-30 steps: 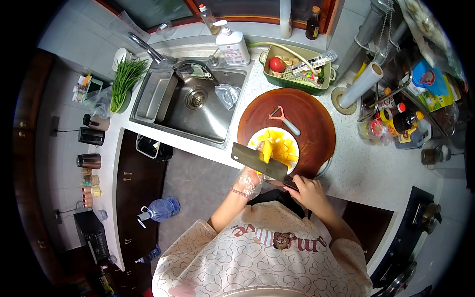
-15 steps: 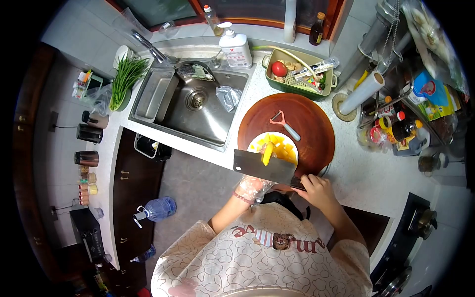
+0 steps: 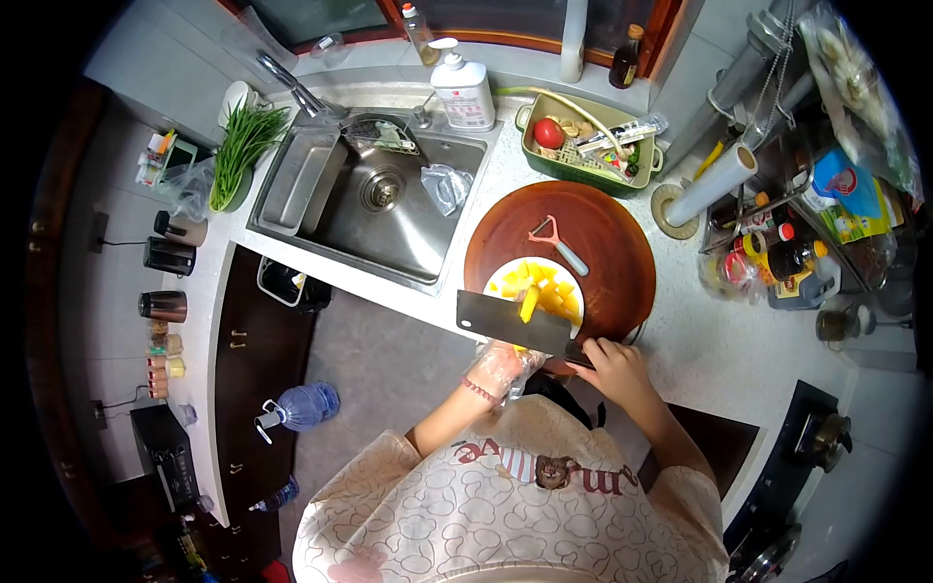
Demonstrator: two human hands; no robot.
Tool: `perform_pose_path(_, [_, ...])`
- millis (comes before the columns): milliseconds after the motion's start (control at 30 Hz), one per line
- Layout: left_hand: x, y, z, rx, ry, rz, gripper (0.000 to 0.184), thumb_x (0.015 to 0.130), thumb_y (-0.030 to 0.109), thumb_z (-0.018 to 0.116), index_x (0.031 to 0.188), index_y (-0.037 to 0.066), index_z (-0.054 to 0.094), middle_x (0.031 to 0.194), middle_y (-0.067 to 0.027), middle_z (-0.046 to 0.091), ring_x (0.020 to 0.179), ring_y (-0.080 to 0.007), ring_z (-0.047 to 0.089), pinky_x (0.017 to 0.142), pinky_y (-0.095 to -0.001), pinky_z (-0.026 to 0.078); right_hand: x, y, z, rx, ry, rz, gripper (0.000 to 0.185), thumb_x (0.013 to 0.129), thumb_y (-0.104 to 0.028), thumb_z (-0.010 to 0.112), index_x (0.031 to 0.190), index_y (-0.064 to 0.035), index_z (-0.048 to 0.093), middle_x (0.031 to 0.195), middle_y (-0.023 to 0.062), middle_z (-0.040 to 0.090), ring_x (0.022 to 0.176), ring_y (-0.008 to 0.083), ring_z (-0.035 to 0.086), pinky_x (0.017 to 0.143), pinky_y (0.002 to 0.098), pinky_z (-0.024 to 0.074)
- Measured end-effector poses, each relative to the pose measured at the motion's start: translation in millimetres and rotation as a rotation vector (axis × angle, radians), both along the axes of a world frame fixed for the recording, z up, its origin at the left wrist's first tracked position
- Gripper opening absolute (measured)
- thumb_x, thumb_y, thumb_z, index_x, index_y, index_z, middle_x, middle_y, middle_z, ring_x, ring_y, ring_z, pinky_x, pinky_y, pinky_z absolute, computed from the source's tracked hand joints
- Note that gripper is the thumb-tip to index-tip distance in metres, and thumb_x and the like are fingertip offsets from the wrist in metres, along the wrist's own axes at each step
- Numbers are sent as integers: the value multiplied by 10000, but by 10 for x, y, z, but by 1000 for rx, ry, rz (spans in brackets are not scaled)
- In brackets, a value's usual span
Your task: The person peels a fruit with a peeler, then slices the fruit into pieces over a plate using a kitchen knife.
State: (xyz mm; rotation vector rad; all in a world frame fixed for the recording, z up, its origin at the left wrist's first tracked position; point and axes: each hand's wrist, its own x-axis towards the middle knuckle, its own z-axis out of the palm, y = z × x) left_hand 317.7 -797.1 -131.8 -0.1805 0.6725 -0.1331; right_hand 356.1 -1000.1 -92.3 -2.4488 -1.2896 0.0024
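My right hand (image 3: 620, 371) is closed round the handle of a wide cleaver (image 3: 505, 322). The blade lies over the near edge of a white bowl (image 3: 491, 283) with yellow cut chunks (image 3: 549, 287) in it. A longer yellow strip (image 3: 529, 303) stands out at the blade's far edge. My left hand (image 3: 499, 371), in a clear plastic glove, is just on the near side of the blade, fingers curled, with a bit of yellow flesh showing at them. The blade partly hides its fingertips. A peeler (image 3: 561, 245) lies beyond the bowl on the round brown board (image 3: 612, 233).
Left of the board is the steel sink (image 3: 418, 233) with a crumpled plastic bag (image 3: 446, 188). A green basket (image 3: 588, 175) with a tomato stands behind the board. On the right are a film roll (image 3: 714, 185) and several bottles (image 3: 782, 255).
My left hand has drawn back slightly toward me, and yellow flesh now shows at its fingers. The cleaver stays nearly in place over the bowl. The whole view shifts slightly left.
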Motion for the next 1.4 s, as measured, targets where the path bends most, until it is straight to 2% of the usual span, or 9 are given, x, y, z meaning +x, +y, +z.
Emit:
perform_pose_path(467, [-108,76,175,7,44,-23,373,865,245,715,1179,76,605,1156,-118,641,1035,-249,639,837,-442,587,50,-93,-22,5,185,-6,346,807,-349,723,868,-71,528,718,98,616,612,307,635,525,407,494])
perform_pose_path(667, [-165,-23,-415,-2,34,-21,293,908,205,660,1158,63,607,1121,-107,651,956,-227,660,787,-364,602,39,-34,-107,62,216,0,336,829,-357,707,897,-71,544,717,96,636,612,300,652,533,404,520])
perform_pose_path(867, [-340,48,-933,-200,-31,18,299,905,200,666,1164,68,596,1143,-94,643,995,-224,652,785,-366,607,16,-61,-94,21,267,-12,305,827,-309,716,913,-60,563,746,134,647,650,323,653,558,410,513])
perform_pose_path(933, [-331,41,-779,-165,-9,27,301,905,199,668,1166,70,592,1150,-90,641,1008,-223,649,784,-366,608,5,14,-141,62,237,-16,298,833,-303,713,911,-59,561,730,138,644,647,328,651,559,418,513])
perform_pose_path(1033, [-228,-5,-281,194,139,31,315,929,227,637,1200,82,571,1160,-73,636,1001,-209,651,780,-370,607,-4,-39,-195,45,264,-10,320,854,-356,688,909,-67,563,744,120,657,626,316,659,551,417,529])
perform_pose_path(1067, [-274,61,-666,153,139,62,348,938,251,625,1241,99,545,1183,-61,625,1020,-211,642,795,-401,596,-16,-58,-194,46,299,-33,320,860,-351,683,918,-60,563,747,131,656,634,325,658,556,420,525])
perform_pose_path(1167, [-206,39,-205,520,96,56,365,935,266,632,1251,108,541,1186,-51,624,1043,-215,632,818,-406,580,-102,-79,-193,117,473,-107,313,883,-326,665,939,-36,559,754,169,650,668,357,656,570,430,511])
perform_pose_path(1233, [-193,19,-204,617,122,97,379,944,287,624,1248,75,544,1168,-57,625,1034,-186,625,852,-333,554,-178,-19,-166,255,667,-165,300,903,-293,646,948,-13,551,752,201,640,704,384,652,583,436,498])
perform_pose_path(1400, [-105,-13,-20,991,156,183,407,954,257,615,1249,-6,519,1104,-75,637,961,-152,627,838,-272,523,-357,75,-150,265,774,-291,244,936,-214,598,948,18,525,740,239,613,744,431,630,587,441,464])
